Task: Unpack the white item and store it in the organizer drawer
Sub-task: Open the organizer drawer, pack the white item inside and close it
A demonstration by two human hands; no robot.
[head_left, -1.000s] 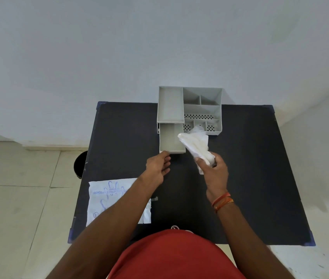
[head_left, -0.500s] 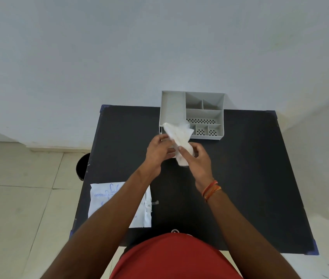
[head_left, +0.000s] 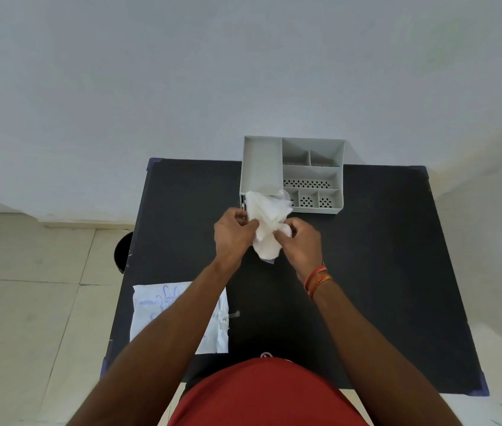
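A crumpled white item (head_left: 266, 219), thin and translucent like a plastic glove, is held between both hands in front of the grey organizer (head_left: 292, 173). My left hand (head_left: 233, 232) pinches its left side. My right hand (head_left: 300, 244) grips its right side. The bundle and my hands cover the organizer's drawer at the lower left, so I cannot see whether it stands out or in. The organizer stands at the far edge of the black table (head_left: 382, 272), against the wall.
A white torn packet (head_left: 163, 305) with blue print lies flat at the table's near left, partly under my left forearm. A dark round bin (head_left: 122, 253) sits on the tiled floor left of the table. My red shirt fills the bottom of the view.
A second ago my left hand held the pulled-out drawer while my right held the white item. Both hands now grip the item together, bunching it in front of the drawer.
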